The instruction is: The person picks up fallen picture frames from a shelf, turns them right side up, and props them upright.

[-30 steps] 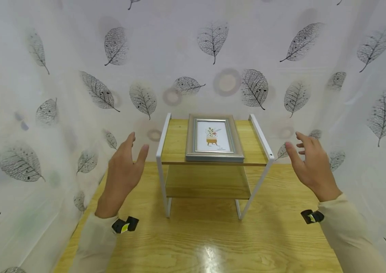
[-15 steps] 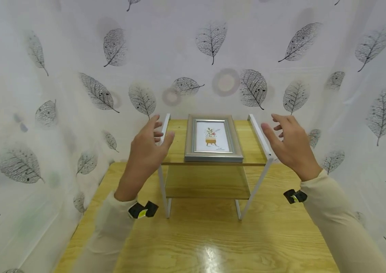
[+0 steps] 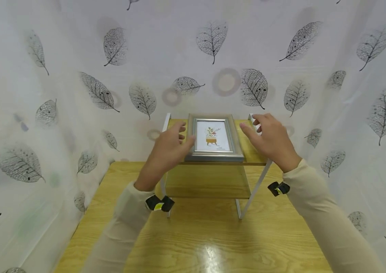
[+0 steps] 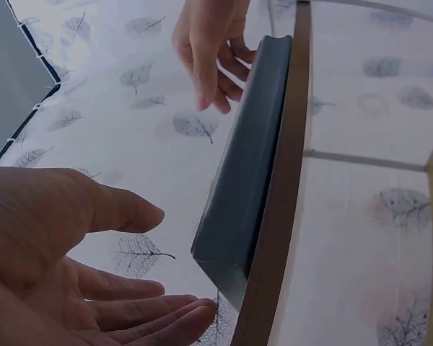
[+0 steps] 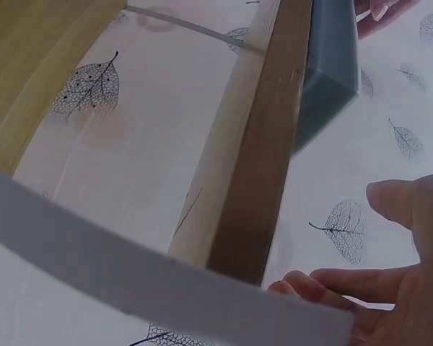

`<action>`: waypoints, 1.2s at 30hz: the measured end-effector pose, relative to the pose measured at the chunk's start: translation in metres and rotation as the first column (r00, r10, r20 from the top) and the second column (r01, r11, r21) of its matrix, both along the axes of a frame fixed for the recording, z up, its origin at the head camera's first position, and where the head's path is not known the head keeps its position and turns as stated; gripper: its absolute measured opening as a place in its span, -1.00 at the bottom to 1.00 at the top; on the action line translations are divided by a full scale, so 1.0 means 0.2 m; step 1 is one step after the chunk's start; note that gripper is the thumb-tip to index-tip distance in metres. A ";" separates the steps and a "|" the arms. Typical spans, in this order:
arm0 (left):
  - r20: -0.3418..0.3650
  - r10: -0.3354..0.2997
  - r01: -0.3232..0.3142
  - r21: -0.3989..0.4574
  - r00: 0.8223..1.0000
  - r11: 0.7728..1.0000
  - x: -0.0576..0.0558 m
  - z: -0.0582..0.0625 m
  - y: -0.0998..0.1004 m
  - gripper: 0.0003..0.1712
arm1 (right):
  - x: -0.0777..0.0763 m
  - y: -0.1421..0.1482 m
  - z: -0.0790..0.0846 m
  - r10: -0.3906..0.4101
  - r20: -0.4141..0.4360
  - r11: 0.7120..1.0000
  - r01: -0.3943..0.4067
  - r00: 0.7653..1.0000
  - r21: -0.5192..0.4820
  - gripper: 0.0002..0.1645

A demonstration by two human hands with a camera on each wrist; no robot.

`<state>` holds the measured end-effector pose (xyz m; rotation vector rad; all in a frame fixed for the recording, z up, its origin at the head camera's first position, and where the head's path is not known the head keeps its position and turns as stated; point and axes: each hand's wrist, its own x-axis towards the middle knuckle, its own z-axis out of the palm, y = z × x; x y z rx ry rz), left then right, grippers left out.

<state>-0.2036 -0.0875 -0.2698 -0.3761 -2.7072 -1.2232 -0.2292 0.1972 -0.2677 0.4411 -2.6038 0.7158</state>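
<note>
A picture frame (image 3: 237,149) with a silvery-beige border lies flat on the top board of a small two-tier shelf (image 3: 206,182). Its print shows a plant in an orange pot. My left hand (image 3: 167,151) hovers at the frame's left side, fingers spread; its thumb overlaps the frame's edge in the head view. The left wrist view has this hand (image 4: 79,267) beside the frame's grey side (image 4: 249,158), with a gap between. Over the right part of the board is my right hand (image 3: 271,138), thumb and fingers apart, holding nothing. The right wrist view shows its fingers (image 5: 346,285) near the board edge.
White metal side rails rise at both ends of the shelf, the right leg (image 3: 261,184) reaching the wooden table (image 3: 210,235). A lower board (image 3: 210,180) sits under the top one. A leaf-patterned curtain (image 3: 186,45) surrounds the table.
Both hands have moved inward from outside the shelf, the left one rightward and the right one leftward, up to the picture frame's two sides. The frame and shelf have stayed put.
</note>
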 end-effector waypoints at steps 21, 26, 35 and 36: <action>0.009 0.031 -0.029 -0.143 0.999 0.989 -0.05 -0.06 0.07 -0.28 | -0.02 -0.16 -0.02 -0.006 0.118 0.963 -0.026 0.993 0.267 -0.34; -0.019 0.035 -0.037 -0.158 0.999 0.987 -0.06 -0.06 0.08 -0.31 | -0.04 -0.17 -0.04 0.004 0.110 0.965 -0.033 0.994 0.262 -0.34; -0.011 0.037 -0.038 -0.132 0.999 0.990 -0.07 -0.06 0.08 -0.37 | -0.05 -0.17 -0.05 -0.001 0.128 0.969 -0.031 0.992 0.244 -0.37; -0.012 0.039 -0.040 -0.132 0.999 0.991 -0.07 -0.06 0.08 -0.37 | -0.05 -0.17 -0.05 -0.001 0.129 0.970 -0.031 0.992 0.242 -0.37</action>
